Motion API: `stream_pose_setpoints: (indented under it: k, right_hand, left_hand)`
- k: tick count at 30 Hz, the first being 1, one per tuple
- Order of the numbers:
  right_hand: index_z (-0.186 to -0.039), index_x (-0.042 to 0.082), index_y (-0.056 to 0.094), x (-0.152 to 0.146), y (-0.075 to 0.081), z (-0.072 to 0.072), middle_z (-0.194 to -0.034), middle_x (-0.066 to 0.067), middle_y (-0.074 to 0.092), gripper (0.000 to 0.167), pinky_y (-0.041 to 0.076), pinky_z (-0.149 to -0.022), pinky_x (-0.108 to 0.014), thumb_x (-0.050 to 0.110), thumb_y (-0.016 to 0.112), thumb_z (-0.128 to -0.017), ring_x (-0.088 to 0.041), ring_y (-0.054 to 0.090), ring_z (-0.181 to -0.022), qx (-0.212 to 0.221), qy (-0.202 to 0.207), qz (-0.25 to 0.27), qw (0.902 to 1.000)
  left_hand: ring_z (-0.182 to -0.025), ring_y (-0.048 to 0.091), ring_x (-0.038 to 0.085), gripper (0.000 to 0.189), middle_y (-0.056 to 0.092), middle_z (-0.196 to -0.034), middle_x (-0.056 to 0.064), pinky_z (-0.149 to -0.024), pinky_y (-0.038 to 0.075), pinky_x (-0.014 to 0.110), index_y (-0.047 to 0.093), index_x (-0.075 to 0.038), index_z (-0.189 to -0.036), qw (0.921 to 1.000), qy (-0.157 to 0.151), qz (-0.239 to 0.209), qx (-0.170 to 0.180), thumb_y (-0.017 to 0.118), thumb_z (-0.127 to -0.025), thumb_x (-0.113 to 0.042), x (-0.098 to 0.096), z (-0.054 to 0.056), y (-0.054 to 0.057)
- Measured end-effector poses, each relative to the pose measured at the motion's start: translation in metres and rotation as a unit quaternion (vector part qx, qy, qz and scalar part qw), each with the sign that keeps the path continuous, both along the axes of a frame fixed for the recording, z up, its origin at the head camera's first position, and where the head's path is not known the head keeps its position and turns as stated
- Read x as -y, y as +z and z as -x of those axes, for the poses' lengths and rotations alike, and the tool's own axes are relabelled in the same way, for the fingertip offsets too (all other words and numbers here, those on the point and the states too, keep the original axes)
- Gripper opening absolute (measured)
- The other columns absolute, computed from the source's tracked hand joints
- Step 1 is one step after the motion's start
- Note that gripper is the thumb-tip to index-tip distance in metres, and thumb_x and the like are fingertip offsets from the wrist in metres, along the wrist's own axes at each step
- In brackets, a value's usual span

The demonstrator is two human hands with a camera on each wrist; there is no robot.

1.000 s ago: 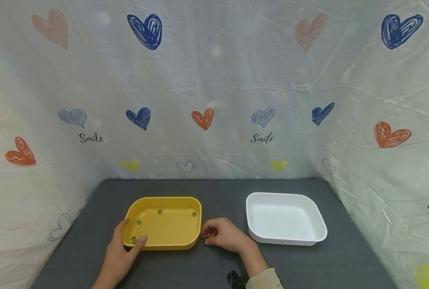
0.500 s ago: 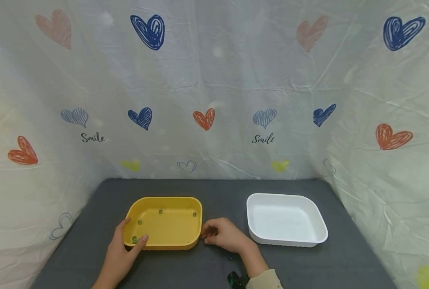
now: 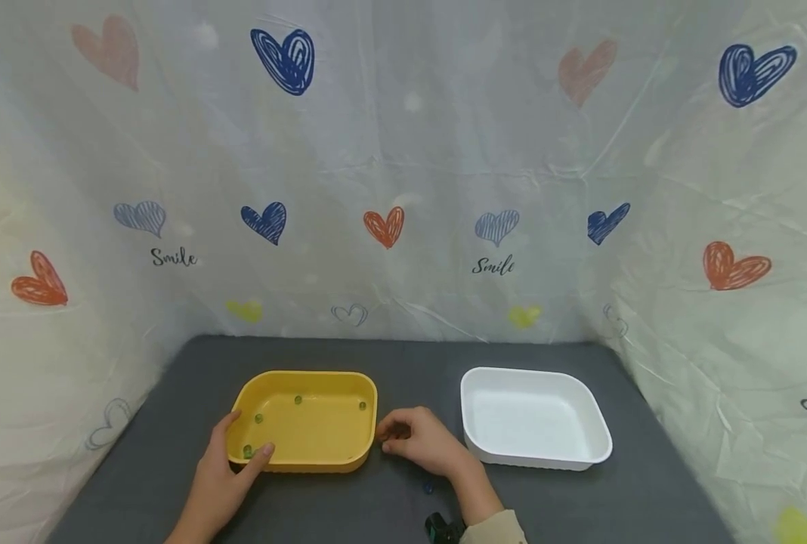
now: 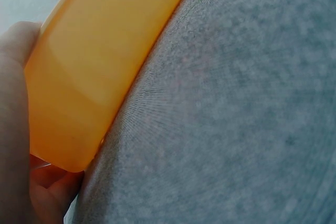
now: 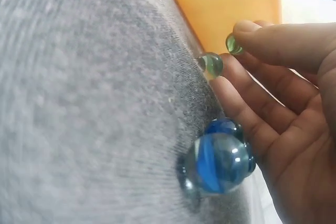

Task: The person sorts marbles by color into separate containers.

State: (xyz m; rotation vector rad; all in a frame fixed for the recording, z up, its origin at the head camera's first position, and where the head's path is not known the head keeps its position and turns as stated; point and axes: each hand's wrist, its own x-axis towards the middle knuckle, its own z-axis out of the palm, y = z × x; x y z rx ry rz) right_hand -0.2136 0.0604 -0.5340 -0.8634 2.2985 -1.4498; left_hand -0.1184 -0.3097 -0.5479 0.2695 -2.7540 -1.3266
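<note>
My left hand (image 3: 218, 476) holds the near left corner of a yellow plastic tray (image 3: 322, 462), thumb over the near rim and fingers along the left side. Several green marbles (image 3: 298, 400) lie scattered inside it. Right of this tray, my right hand (image 3: 422, 440) is low over the cloth. In the right wrist view its thumb and a finger pinch a green glass marble (image 5: 234, 44). A second green marble (image 5: 211, 65) sits beside the fingers. Blue marbles (image 5: 218, 163) lie nearer the wrist; the head view shows a small blue marble (image 3: 428, 489) below the hand.
A white plastic tray (image 3: 546, 459) with nothing visible inside stands to the right. Dark grey cloth (image 3: 417, 363) covers the table. Behind and beside it hangs a pale curtain (image 3: 437, 189) printed with hearts. A black device (image 3: 442, 527) sits at the right wrist.
The head view has shifted slightly. Both hands stay in nearly the same places, and the trays and the marbles in the yellow one keep their arrangement.
</note>
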Motion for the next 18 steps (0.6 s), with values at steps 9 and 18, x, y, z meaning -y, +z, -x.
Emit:
stream_pose_setpoints:
  k: [9,18]
  right_hand:
    - [-0.115,0.022,0.081,-0.002,0.002,-0.002,-0.106,0.009,0.077,0.019,0.06,-0.086,-0.029,0.012,0.081,-0.1,-0.009,0.071,-0.096,-0.01,-0.014,-0.004,0.9998]
    - [-0.118,0.02,0.08,-0.001,0.009,-0.002,-0.109,0.011,0.076,0.017,0.061,-0.086,-0.03,0.014,0.079,-0.102,-0.011,0.072,-0.097,-0.022,-0.027,0.015,0.9993]
  left_hand:
    - [-0.154,0.028,0.06,0.112,0.02,-0.172,0.038,-0.118,0.03,0.078,0.007,-0.003,-0.173,1.0,-0.002,-0.003,-0.003,0.072,-0.102,-0.061,0.0,-0.005,-0.004]
    - [-0.155,0.027,0.059,0.116,0.018,-0.173,0.038,-0.12,0.029,0.076,0.005,-0.002,-0.173,0.9998,0.003,0.0,0.02,0.071,-0.101,-0.064,0.0,-0.004,0.001]
